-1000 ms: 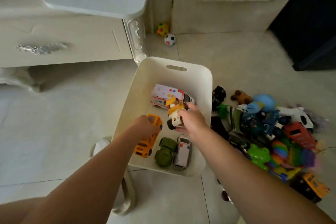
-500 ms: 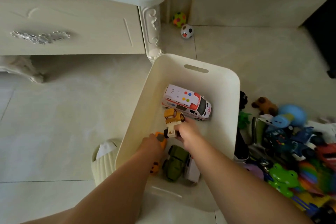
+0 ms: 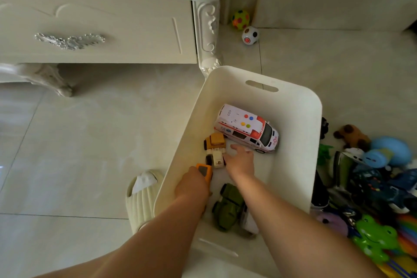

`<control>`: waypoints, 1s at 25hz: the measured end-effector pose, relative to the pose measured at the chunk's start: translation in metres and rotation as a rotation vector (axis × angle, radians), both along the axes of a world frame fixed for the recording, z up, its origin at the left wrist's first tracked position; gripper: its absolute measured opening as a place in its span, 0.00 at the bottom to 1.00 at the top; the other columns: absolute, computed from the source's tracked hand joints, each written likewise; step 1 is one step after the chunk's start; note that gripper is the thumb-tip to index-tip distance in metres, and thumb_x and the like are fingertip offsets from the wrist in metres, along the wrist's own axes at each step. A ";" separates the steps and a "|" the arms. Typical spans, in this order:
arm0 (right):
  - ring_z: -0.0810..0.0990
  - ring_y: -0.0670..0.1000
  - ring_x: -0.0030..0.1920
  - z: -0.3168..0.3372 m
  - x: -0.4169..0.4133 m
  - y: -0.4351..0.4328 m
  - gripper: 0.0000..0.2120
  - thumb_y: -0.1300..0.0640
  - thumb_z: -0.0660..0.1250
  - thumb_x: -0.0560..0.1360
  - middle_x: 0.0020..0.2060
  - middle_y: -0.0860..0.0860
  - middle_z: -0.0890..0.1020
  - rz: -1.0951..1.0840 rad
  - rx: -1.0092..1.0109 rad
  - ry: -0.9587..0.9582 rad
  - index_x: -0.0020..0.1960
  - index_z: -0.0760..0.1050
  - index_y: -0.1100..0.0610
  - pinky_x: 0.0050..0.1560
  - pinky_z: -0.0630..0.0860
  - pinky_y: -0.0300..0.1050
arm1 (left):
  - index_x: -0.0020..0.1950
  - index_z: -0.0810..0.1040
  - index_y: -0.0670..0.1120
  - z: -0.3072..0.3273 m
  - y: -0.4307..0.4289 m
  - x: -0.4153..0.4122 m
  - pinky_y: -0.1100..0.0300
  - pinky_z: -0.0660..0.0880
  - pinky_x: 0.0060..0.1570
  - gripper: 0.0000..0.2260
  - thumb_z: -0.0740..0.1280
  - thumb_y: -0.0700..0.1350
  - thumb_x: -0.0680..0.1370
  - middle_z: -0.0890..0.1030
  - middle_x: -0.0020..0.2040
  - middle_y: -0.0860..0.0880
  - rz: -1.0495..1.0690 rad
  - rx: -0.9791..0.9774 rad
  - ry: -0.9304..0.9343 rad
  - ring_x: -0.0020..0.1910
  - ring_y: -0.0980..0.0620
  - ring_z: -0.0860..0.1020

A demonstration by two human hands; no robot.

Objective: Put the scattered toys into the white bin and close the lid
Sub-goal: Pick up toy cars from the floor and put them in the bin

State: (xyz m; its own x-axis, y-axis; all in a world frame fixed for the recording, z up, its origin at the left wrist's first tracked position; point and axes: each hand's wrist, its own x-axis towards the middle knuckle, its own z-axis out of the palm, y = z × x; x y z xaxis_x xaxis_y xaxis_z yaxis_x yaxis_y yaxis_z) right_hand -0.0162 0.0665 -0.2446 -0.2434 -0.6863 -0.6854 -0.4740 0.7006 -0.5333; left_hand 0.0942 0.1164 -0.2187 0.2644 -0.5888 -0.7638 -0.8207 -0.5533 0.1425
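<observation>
The white bin (image 3: 293,97) stands open on the floor. Inside it lie a white-and-red ambulance (image 3: 246,128), a yellow-and-cream truck (image 3: 215,149), a green car (image 3: 229,207) and a white car (image 3: 247,221) partly hidden under my right arm. My left hand (image 3: 191,185) grips an orange car (image 3: 204,170) low inside the bin, by its left wall. My right hand (image 3: 240,160) hovers with fingers spread just right of the truck and holds nothing. Scattered toys lie right of the bin, among them a green frog (image 3: 374,237), a blue toy (image 3: 388,151) and a brown plush (image 3: 352,135).
A cream cabinet (image 3: 90,29) with a carved leg (image 3: 208,61) stands just behind the bin's far left corner. Two small balls (image 3: 241,19) (image 3: 250,35) rest by the wall. A ribbed slipper (image 3: 142,196) sits against the bin's left side. Bare tiled floor lies to the left.
My right hand has let go of the yellow-and-cream truck, which now lies on the bin floor, and its fingers have spread. My left hand has sunk lower into the bin with the orange car.
</observation>
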 end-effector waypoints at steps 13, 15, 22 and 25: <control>0.75 0.55 0.63 0.085 -0.022 0.004 0.23 0.63 0.55 0.79 0.68 0.54 0.73 0.102 -0.121 -0.238 0.72 0.67 0.51 0.59 0.76 0.50 | 0.60 0.72 0.45 0.069 -0.019 -0.021 0.57 0.71 0.44 0.10 0.61 0.41 0.78 0.77 0.56 0.46 -0.268 -0.185 -0.164 0.55 0.46 0.78; 0.80 0.54 0.56 0.121 -0.037 0.010 0.18 0.63 0.56 0.78 0.59 0.54 0.80 0.017 -0.271 -0.332 0.63 0.74 0.51 0.59 0.78 0.53 | 0.63 0.71 0.47 0.093 -0.020 -0.043 0.55 0.70 0.45 0.13 0.59 0.43 0.79 0.77 0.59 0.45 -0.273 -0.370 -0.061 0.57 0.44 0.77; 0.81 0.53 0.38 0.199 -0.159 0.067 0.13 0.67 0.56 0.78 0.39 0.54 0.82 -0.313 -0.497 -0.387 0.52 0.77 0.55 0.45 0.81 0.48 | 0.65 0.72 0.50 0.153 0.011 -0.147 0.49 0.78 0.51 0.14 0.56 0.44 0.80 0.77 0.59 0.46 -0.471 -0.872 0.264 0.55 0.46 0.77; 0.77 0.51 0.33 0.176 -0.216 0.097 0.11 0.64 0.55 0.79 0.36 0.54 0.80 -0.390 -0.276 -0.293 0.49 0.76 0.55 0.35 0.77 0.43 | 0.65 0.74 0.48 0.154 0.032 -0.189 0.49 0.77 0.54 0.15 0.57 0.42 0.80 0.77 0.59 0.45 -0.614 -0.809 0.389 0.55 0.45 0.78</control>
State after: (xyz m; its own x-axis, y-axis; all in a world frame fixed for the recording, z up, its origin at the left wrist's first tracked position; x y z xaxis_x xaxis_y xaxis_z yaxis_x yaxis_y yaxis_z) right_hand -0.2317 0.1634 -0.0686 -0.3418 -0.7471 -0.5701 -0.0124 0.6102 -0.7922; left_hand -0.0948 0.1484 -0.0643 -0.4230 -0.9043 -0.0579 -0.7448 0.3106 0.5905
